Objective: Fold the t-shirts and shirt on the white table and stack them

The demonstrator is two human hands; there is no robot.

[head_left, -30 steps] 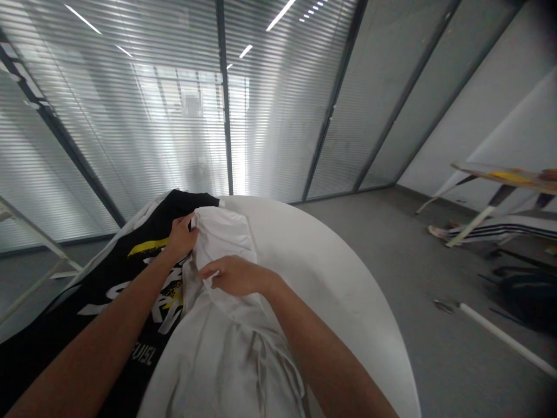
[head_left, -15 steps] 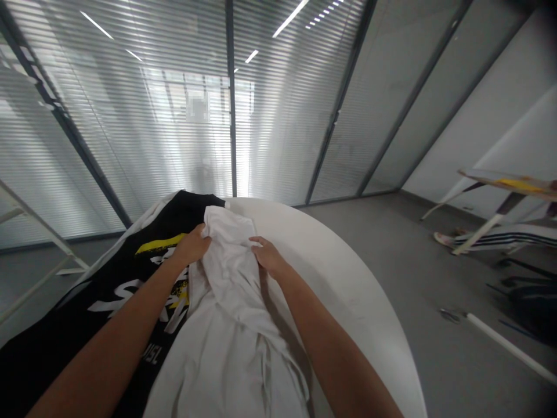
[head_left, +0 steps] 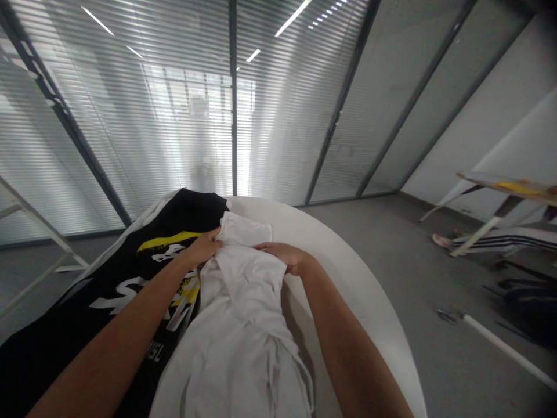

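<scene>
A white garment (head_left: 243, 325) lies lengthwise on a round white table (head_left: 348, 278), its far end folded over. My left hand (head_left: 201, 248) grips the left edge of that fold, fingers closed on the cloth. On the fold's right side my right hand (head_left: 285, 256) pinches the fabric. A black garment (head_left: 108, 290) with white and yellow lettering lies spread to the left, partly under the white one.
Glass walls with blinds stand beyond the table. At the far right a person's legs in striped trousers (head_left: 500, 241) show under another table (head_left: 509, 188). A white pole (head_left: 505, 348) and a dark bag (head_left: 531, 302) lie on the grey floor. A white frame (head_left: 35, 226) stands at left.
My right hand has moved from the garment's middle out to the right side of the far fold. The fold has been drawn wider and flatter. My left hand has stayed on the left edge.
</scene>
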